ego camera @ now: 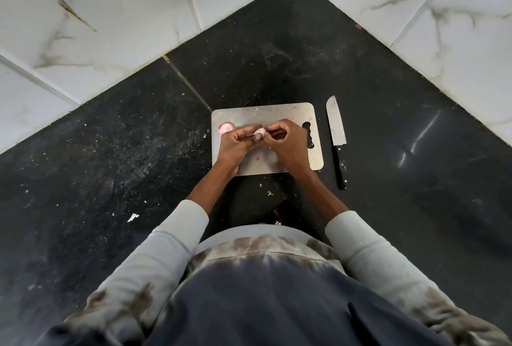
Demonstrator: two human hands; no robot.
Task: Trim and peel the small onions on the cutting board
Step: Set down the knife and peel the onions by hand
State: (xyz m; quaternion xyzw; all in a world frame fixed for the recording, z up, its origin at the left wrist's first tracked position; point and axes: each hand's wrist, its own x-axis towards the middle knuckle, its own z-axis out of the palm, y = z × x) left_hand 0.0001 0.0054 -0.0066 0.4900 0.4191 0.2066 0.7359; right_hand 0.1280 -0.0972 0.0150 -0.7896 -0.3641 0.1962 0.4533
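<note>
Pale pink and already mostly bare, the small onion (260, 131) sits between our two hands, above the middle of the steel cutting board (277, 113). Our left hand (238, 142) cradles it with the thumb curled up against its underside, and our right hand (285, 139) pinches at its right side with bent fingertips, so both hands are closed around this one bulb. We judge that we are in the peeling step: the trimming looks done, since the knife (337, 135) lies idle on the black counter (388, 96), well to the right of our right hand and beside the board. A second onion (225, 127), redder in its skin, rests on the board just beyond our left knuckles. Whether a strip of skin is caught in the right fingertips we cannot tell. Next, we think, comes stripping the last of the skin away, setting the cleaned bulb down, and reaching past the left hand for the other one, which may need the knife again.
</note>
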